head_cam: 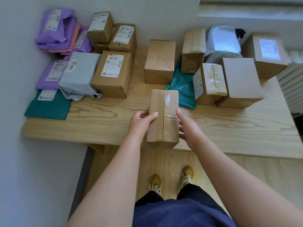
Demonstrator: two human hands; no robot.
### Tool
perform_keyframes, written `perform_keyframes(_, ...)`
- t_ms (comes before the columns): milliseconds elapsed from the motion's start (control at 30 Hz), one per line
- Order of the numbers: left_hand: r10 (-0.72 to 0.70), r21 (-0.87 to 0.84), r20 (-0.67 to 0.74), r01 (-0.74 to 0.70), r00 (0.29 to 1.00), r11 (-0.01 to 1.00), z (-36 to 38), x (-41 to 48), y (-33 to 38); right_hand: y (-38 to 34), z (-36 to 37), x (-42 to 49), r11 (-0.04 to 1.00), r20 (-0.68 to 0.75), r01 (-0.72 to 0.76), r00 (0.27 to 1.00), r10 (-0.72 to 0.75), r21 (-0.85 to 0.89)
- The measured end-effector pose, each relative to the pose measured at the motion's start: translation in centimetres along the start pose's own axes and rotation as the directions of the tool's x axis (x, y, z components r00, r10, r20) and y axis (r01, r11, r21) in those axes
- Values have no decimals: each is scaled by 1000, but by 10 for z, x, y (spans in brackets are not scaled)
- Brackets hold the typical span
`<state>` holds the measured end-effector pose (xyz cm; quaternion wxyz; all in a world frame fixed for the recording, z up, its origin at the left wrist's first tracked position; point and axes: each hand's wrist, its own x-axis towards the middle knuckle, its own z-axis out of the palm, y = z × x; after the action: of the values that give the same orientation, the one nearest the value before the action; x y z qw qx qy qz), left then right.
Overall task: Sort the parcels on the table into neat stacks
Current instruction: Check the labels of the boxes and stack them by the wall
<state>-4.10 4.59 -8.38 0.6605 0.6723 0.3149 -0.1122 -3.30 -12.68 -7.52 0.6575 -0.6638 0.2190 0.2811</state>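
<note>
The taped box [164, 115] sits at the near edge of the desk [229, 128], middle of the scene, its near end just over the lip; whether it rests on the wood or is lifted slightly clear cannot be told. The left hand [142, 119] grips its left long side, thumb laid on top and fingers wrapped round the wall. The right hand [185, 126] clasps the right long side, thumb pointing along the top edge and fingers curled against the wall. The box's long axis runs near to far, straight away from the person, and the taped seam follows that axis, facing up. It looks like stiff cardboard and probably modest in weight. The glossy tape is likely slick, so the bare cardboard of the long sides is the better hold. Far left stand labelled boxes [113, 72] and purple mailers [55, 30]. A teal mailer [183, 89] lies just beyond.
</note>
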Motion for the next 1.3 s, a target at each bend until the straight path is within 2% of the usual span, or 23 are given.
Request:
perform_keyframes(133, 54, 81, -12, -53, 998, 995, 3, 0, -4, 4, -4, -3, 991, 38, 52, 998, -47, -125)
perform_keyframes(333, 131, 245, -40, -118, 991, 962, 2, -1, -1, -3, 3, -3, 969, -23, 72, 997, -79, -236)
perform_keyframes(433, 42, 173, -1, -41, 999, 984, 0, -1, -2, -3, 3, -4, 976, -13, 66, 997, -70, -207)
perform_keyframes(533, -134, 154, 52, 125, 990, 980, 3, -11, -10, -2, -2, -6, 986, 21, 45, 999, -43, -162)
perform_keyframes(600, -267, 40, 43, 265, 963, 963, 4, -17, -20, -2, -7, -6, 992, 55, 2, 998, 4, -123)
perform_keyframes(667, -318, -59, 52, 321, 947, 945, 0, -19, -30, -3, -13, -6, 998, 82, -47, 995, 51, -49)
perform_keyframes(700, -316, -94, 41, 319, 948, 943, -1, -20, -31, -2, -15, -6, 998, 83, -63, 995, 63, -8)
perform_keyframes(767, -289, -132, -82, 277, 954, 952, -5, -19, -32, 0, -15, -5, 999, 34, -48, 998, 48, 2)
perform_keyframes(833, -200, -84, -239, 185, 950, 979, -10, -13, -31, 3, -13, -3, 997, -66, -13, 998, 9, -75)
perform_keyframes(867, -135, -42, -271, 128, 953, 991, -12, -10, -29, 5, -11, 0, 994, -105, -2, 994, -9, -111)
perform_keyframes(967, -27, 85, -238, 49, 971, 995, -13, -10, -23, 9, -3, 4, 984, -144, 11, 989, -37, -176)
perform_keyframes(1300, -12, 227, -167, 50, 986, 973, -8, -5, -24, 20, -6, 2, 969, -76, -43, 997, 25, -245)
